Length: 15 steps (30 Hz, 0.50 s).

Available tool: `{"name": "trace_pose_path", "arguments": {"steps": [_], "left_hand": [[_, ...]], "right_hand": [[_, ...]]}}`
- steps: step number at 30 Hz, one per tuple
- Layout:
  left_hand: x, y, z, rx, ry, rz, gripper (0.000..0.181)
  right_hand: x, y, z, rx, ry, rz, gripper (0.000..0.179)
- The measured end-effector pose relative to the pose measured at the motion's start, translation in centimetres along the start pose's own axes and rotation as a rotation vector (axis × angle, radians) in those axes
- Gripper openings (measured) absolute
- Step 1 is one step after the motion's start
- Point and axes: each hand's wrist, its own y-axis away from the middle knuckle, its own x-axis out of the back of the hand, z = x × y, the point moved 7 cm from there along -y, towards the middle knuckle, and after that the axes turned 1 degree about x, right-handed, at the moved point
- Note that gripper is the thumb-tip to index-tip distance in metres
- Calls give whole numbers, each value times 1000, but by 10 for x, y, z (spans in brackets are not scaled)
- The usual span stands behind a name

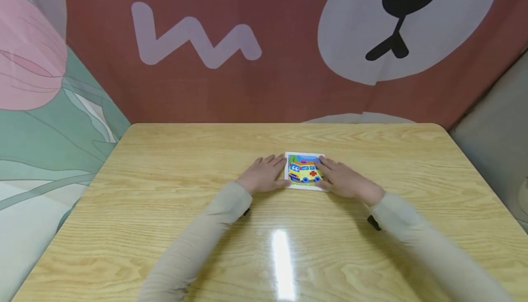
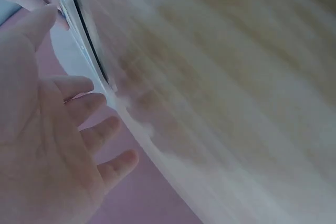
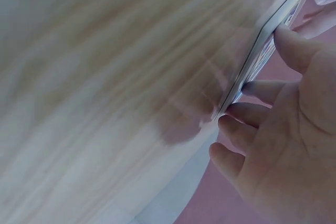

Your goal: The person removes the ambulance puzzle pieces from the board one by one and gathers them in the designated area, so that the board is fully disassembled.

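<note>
A small flat picture board (image 1: 303,170) with a white border lies on the wooden table, showing a yellow cartoon ambulance with a red cross. My left hand (image 1: 264,175) is at its left side, fingers extended, fingertips and thumb right at the border. On the opposite side my right hand (image 1: 345,179) lies with extended fingers, the fingertips and thumb overlapping the picture's right edge. Seen edge-on in the right wrist view, the board (image 3: 261,38) is thin, with the right thumb and fingertips along it. In the left wrist view, the left fingers are slightly spread beside the board's edge (image 2: 84,35).
The light wooden table (image 1: 165,210) reaches back to a reddish-brown wall covering (image 1: 227,96) with a cartoon animal face. A floral-patterned covering (image 1: 37,141) hangs at the left, and a grey surface (image 1: 495,118) stands at the right. A bright reflection crosses the tabletop's front.
</note>
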Motion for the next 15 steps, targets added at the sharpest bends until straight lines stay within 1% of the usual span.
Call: {"name": "trace_pose_path", "arguments": {"steps": [3,6,10,15], "left_hand": [[-2,2,-6,9,21,-15,81],[-1,5,-11,6,46,-23,83],[-2,6,-16,-1,74,-44,84],[-5,7,-20,17,100,-70,86]], "right_hand": [[0,-2,-7,19,1,4,64],[-1,-3,-11,21,-1,-3,64],[-2,-7,-13,7,-9,-23,65],[-3,-13,-17,-4,-12,-46,66]]}}
